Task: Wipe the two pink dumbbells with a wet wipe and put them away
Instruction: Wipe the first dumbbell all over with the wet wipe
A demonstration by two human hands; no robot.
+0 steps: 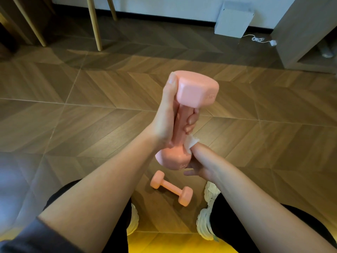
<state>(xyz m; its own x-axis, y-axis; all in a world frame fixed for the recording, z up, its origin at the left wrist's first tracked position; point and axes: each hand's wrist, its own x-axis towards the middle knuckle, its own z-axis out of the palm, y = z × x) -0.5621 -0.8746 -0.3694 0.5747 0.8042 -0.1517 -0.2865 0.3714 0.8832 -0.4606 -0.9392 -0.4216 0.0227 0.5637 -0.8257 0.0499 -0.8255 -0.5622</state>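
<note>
Head view shows the left hand (168,114) wrapped round the handle of one pink dumbbell (184,125), held upright so the right hand (197,161) can pinch the wet wipe (190,143) against its lower head, while the second dumbbell (171,188) waits on the floor (73,115) between the shoes.

On my feed the left hand (167,117) wraps the held dumbbell (197,92), covering most of its handle. The wet wipe (190,143) shows only as a small white corner; the rest is tucked away where the right hand (200,161) pinches it, and I cannot make out how those fingers lie against the lower head. The raised lettering on both heads is too blurred to read (just smeared marks). The top edge cuts off the wooden legs (95,24) and the white box (233,21).
</note>
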